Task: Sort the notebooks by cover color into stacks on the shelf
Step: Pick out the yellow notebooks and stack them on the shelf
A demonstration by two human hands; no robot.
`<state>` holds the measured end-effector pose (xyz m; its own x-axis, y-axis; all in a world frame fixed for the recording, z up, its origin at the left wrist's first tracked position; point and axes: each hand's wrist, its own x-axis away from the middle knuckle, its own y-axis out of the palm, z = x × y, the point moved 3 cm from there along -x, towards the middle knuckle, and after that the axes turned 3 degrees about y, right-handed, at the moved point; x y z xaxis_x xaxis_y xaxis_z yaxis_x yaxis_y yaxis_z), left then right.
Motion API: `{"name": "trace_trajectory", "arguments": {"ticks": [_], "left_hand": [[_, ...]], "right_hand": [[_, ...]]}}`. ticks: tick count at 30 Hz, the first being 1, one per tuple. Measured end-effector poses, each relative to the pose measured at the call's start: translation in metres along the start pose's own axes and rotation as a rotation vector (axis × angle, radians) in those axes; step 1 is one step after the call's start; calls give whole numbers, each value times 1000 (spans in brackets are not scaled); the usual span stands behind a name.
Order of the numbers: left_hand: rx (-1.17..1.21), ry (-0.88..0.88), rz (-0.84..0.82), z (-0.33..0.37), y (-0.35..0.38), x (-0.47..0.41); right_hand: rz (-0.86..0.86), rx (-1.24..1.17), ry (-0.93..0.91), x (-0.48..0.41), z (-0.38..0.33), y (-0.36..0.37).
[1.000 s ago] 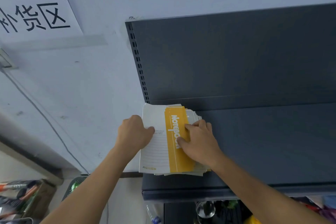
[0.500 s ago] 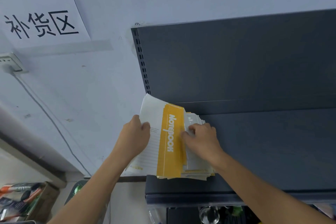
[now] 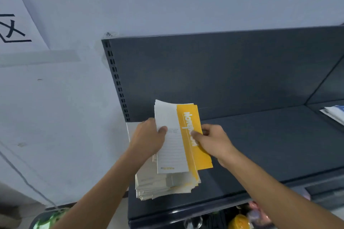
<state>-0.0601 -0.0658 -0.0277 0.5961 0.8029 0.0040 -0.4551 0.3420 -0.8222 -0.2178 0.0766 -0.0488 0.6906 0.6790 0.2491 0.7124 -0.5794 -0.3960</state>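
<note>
**Yellow notebook is up off the pile, and all the free room is on the right**

Both hands are on the top notebook point(image 3: 173, 141), the one with a white front and a yellow strip. The left hand point(image 3: 147, 138) grips its left edge with the thumb pressed on the white part. The right hand point(image 3: 216, 141) pinches the yellow side, thumb on top and fingers point(image 3: 209, 128) curled round the edge. So neither hand is loose; both are grasping that one notebook. There seems to be a second yellow cover right behind it, and I honestly can't tell if that one is being lifted too.

The notebook sits just above the pile point(image 3: 163, 184), long axis pointing away from the person toward the back panel point(image 3: 223, 72). The pile is at the far left end of the shelf point(image 3: 270, 150), hanging a bit past the left edge next to the slotted upright point(image 3: 119, 87).

My guess is the next move is a sideways carry to start or feed a yellow stack. Left is a no-go, since there's just wall point(image 3: 65, 108) there. Right of the pile the shelf runs bare until a blue and white stack point(image 3: 335, 115) at the far end, well apart. The right hand is nearer that gap, so it probably leads. I'd watch the front lip and the messy pile underneath.
</note>
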Motion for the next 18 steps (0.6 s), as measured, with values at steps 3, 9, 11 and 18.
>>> {"name": "trace_trajectory", "arguments": {"ticks": [3, 9, 11, 18], "left_hand": [[-16, 130, -34, 38, 21, -12], [4, 338, -112, 130, 57, -9], [12, 394, -155, 164, 69, -9], [-24, 556, -228, 294, 142, 8]], "right_hand": [[114, 56, 36, 6, 5, -41], [321, 51, 112, 30, 26, -132], [384, 54, 134, 38, 35, -165], [590, 173, 188, 65, 79, -292]]}}
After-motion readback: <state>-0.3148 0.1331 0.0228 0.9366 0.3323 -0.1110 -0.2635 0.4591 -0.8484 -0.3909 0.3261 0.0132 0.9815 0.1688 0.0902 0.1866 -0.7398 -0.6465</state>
